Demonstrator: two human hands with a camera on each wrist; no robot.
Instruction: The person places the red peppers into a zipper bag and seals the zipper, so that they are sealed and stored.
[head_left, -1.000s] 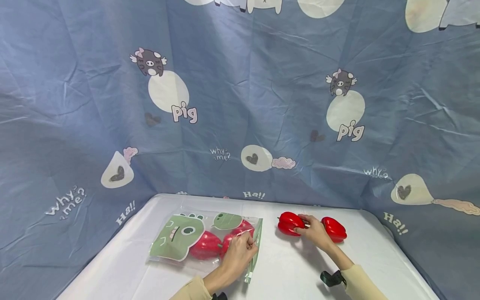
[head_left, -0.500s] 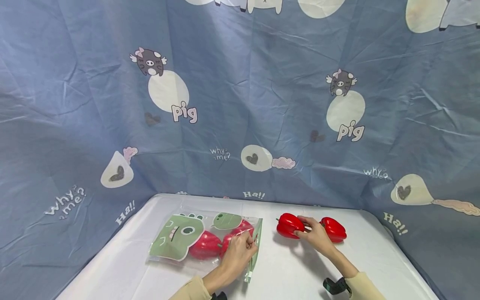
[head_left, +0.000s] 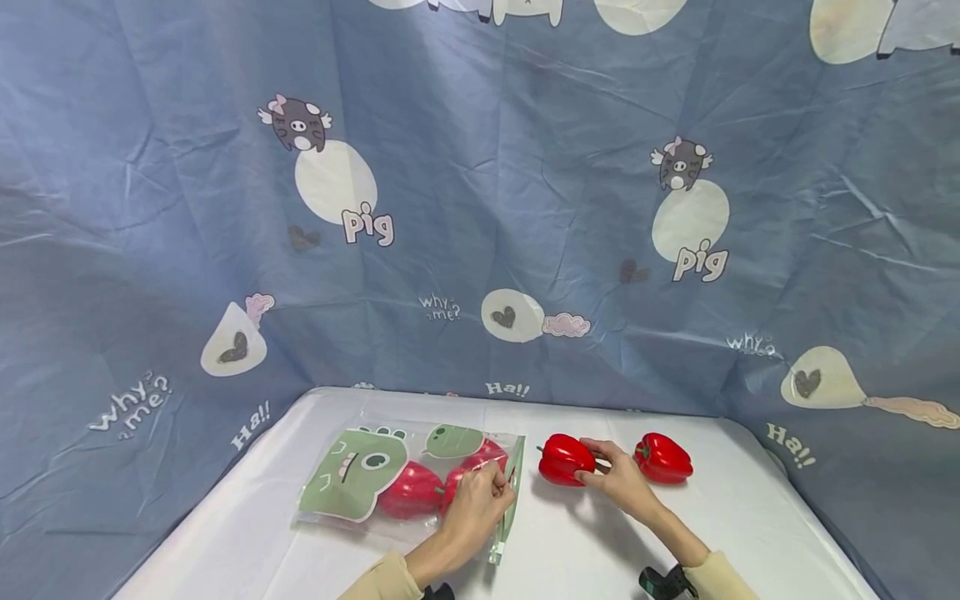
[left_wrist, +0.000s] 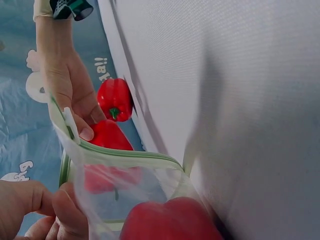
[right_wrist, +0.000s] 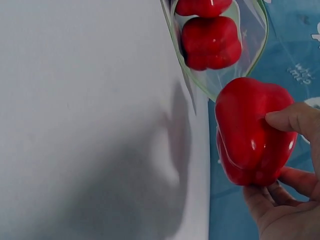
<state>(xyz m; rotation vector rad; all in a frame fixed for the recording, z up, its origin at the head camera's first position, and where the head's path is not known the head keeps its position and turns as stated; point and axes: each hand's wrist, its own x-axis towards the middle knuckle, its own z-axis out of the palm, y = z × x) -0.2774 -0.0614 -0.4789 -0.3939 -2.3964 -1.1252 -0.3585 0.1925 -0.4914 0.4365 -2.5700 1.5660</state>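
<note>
My left hand (head_left: pixel 477 504) pinches the upper edge of a clear zip bag (left_wrist: pixel 102 222) near its green-lined mouth, and the mouth gapes towards the right. Inside the bag, printed with a green dinosaur (head_left: pixel 352 475), lie several red bell peppers (head_left: pixel 410 492). My right hand (head_left: pixel 618 477) grips another red bell pepper (right_wrist: pixel 255 127) between thumb and fingers, its green stem pointing left towards the bag. In the right wrist view that pepper is held just outside the bag's opening, apart from it.
One more red bell pepper (head_left: pixel 663 458) rests on the white table (head_left: pixel 720 533), to the right of my right hand. A blue curtain (head_left: pixel 465 192) with cartoon pigs hangs behind the table and along its sides.
My right hand has carried its bell pepper left and slightly nearer to me, towards the bag. My left hand and the bag have stayed in place.
</note>
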